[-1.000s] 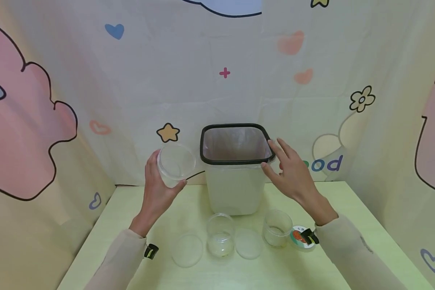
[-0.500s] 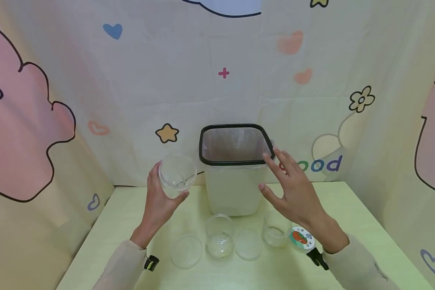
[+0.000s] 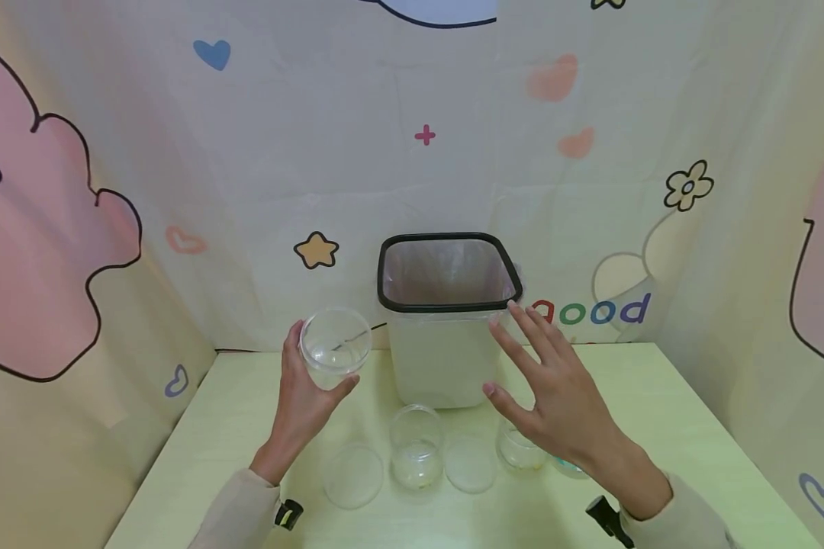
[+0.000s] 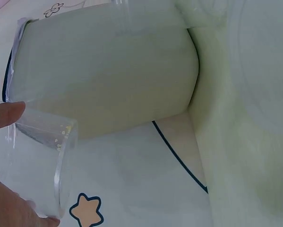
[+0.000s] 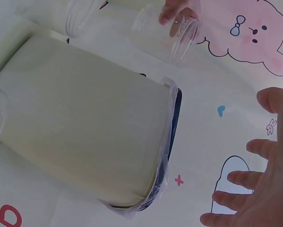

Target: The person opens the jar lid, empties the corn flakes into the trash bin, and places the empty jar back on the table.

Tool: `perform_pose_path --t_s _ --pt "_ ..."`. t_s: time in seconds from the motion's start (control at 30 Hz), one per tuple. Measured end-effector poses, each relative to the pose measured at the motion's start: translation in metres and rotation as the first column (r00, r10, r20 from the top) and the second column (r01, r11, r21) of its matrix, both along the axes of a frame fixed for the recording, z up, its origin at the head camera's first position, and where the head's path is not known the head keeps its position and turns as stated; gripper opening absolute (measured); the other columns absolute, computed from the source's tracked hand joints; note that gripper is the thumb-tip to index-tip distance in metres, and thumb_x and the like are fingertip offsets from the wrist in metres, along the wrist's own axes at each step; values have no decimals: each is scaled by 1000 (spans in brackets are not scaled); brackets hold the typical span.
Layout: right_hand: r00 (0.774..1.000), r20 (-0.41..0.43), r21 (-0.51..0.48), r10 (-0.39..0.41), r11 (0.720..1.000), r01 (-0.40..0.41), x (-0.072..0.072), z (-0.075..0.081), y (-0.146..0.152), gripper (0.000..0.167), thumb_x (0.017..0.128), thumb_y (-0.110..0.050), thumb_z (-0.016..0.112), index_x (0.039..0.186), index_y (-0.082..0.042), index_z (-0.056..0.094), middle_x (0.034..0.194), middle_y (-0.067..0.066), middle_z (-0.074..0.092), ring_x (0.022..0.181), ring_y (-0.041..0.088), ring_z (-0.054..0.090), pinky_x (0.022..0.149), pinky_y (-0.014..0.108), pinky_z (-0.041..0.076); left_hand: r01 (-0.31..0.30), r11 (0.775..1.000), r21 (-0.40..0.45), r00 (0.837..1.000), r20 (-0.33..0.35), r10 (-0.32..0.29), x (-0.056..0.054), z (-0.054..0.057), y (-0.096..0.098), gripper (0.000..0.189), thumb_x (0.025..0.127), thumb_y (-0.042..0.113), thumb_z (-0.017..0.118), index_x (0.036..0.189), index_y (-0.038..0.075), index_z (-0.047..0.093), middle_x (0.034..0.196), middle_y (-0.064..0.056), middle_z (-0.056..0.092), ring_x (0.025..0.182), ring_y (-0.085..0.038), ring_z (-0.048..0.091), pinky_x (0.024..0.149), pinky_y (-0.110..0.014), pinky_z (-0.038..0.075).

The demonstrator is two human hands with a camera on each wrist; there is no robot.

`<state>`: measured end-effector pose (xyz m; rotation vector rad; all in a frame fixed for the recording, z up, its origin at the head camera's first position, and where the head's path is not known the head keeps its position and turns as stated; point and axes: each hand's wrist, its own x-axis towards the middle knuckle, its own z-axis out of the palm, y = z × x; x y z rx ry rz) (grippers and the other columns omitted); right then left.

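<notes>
My left hand point(image 3: 302, 412) grips a clear plastic tub point(image 3: 336, 347) above the table's left side, thumb and fingers around its wall. In the left wrist view this tub point(image 4: 35, 165) has small yellowish specks near one edge. My right hand point(image 3: 566, 400) holds nothing; its fingers are spread in front of the bin's right side, fingertips close to the black rim. The trash bin point(image 3: 446, 358) is pale, with a thin liner folded over its edge, and stands between both hands. The right wrist view shows my right hand's spread fingers point(image 5: 245, 179) too.
Another clear tub point(image 3: 417, 457) stands in front of the bin, between two round clear lids point(image 3: 353, 476). A further tub point(image 3: 520, 450) and a printed lid point(image 3: 572, 467) sit partly hidden beneath my right hand. A patterned curtain point(image 3: 426, 183) hangs behind the table.
My left hand has lowered the tub, turning its round opening or base more upward. My right hand has drawn back from the bin's rim, down and toward me, now overlapping the right tub.
</notes>
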<state>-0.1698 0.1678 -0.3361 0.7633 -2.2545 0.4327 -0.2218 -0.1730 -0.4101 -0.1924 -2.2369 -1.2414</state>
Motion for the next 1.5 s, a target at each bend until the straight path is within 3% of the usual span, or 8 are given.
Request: perform_pose_path --t_s 0.2,0.33,0.8,1.2,1.5 --pt "999 35 36 10 999 -11 10 -5 -5 67 91 -48 59 151 -24 40 161 7 30 148 31 28 123 44 20 -8 1000 17 999 51 7 1 -11 -1 113 67 20 89 154 13 17 152 -14 32 137 -36 38 108 -60 37" --pt "998 65 53 25 998 -28 19 -12 -7 69 89 -46 63 150 -25 41 161 7 30 147 31 29 126 37 12 -12 999 30 997 73 10 0 -20 -2 113 66 18 90 153 13 17 151 -14 33 137 -39 38 108 -61 36" --pt "992 126 100 29 994 -42 37 -43 -10 72 89 -48 63 152 -27 36 163 3 25 149 27 26 126 33 5 -35 999 41 986 164 27 -1 -53 -5 115 64 18 91 153 12 18 150 -16 34 136 -38 39 108 -61 37" --pt "992 122 127 38 990 -54 45 -65 -10 73 88 -48 65 152 -28 37 162 3 27 144 29 36 124 27 -1 -28 999 24 978 205 22 -7 -75 -5 114 65 19 90 152 10 18 149 -19 35 135 -39 40 107 -62 38" --pt "993 118 168 12 985 -32 47 -76 -10 69 92 -54 58 152 -28 37 162 3 28 142 30 38 124 25 -8 -11 1000 17 972 234 7 -11 -89 -7 112 66 18 90 152 7 19 150 -21 34 136 -40 39 108 -63 36"
